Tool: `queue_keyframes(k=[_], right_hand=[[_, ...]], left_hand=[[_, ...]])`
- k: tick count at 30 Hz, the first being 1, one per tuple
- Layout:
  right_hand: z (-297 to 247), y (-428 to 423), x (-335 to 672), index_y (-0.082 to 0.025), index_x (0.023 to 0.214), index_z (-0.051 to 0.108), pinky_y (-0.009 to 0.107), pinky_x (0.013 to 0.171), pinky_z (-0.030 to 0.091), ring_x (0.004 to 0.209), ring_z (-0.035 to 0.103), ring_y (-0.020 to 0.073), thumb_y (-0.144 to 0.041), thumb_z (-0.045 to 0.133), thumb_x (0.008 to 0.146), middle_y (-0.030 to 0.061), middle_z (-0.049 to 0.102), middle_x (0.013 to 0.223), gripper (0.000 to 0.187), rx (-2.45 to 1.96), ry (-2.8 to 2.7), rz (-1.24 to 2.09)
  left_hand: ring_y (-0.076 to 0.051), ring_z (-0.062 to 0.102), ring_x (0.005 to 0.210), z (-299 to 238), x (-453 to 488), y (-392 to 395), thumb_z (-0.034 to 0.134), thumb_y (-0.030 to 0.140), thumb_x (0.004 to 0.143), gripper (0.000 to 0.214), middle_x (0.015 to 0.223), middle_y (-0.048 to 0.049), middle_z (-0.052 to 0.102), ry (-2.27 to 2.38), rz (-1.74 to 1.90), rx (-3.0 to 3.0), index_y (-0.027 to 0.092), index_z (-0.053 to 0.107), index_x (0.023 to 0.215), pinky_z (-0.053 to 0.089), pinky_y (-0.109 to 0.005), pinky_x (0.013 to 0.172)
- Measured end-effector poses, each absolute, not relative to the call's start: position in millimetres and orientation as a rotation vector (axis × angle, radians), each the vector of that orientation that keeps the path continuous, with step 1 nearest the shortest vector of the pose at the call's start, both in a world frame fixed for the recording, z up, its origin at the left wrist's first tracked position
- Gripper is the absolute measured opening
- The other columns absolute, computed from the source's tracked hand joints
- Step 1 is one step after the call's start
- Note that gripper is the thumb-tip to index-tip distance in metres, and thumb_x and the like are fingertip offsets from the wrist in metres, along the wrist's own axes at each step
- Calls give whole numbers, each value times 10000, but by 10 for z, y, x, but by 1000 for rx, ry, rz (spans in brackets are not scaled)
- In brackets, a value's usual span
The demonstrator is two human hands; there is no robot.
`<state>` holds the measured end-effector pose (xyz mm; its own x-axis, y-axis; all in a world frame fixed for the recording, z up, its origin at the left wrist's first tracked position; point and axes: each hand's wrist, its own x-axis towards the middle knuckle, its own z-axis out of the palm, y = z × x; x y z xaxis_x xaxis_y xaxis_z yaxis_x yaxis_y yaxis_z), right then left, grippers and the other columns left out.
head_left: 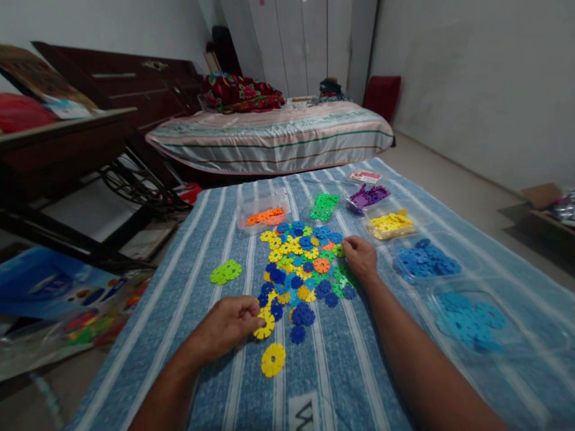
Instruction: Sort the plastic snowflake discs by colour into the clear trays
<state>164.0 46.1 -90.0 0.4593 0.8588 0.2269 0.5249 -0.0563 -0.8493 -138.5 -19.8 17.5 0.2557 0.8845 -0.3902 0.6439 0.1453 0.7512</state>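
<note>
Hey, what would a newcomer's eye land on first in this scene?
A heap of bright plastic discs lies mid-cloth, between the hands. The left hand pinches a yellow disc at its near edge, and the right hand rests on its far right side. Clear trays behind and right hold discs sorted by colour.

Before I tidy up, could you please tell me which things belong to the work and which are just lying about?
In use: left hand pinching yellow disc, right hand on mixed disc pile, clear trays of discs.
Lying about: bed, cardboard box, dark wooden table.
</note>
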Motion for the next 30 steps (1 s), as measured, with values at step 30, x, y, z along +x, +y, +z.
queue_keyframes(k=[30], right_hand=[[-871, 405, 1666, -203, 756, 734, 286, 681, 420, 698, 604, 187, -439, 502, 776, 21, 684, 697, 332, -1721, -1179, 427]], left_hand=[[-153, 538, 629, 42, -1348, -569, 622, 407, 744, 228, 673, 14, 579, 1496, 256, 1773, 188, 656, 800, 393, -264, 601]])
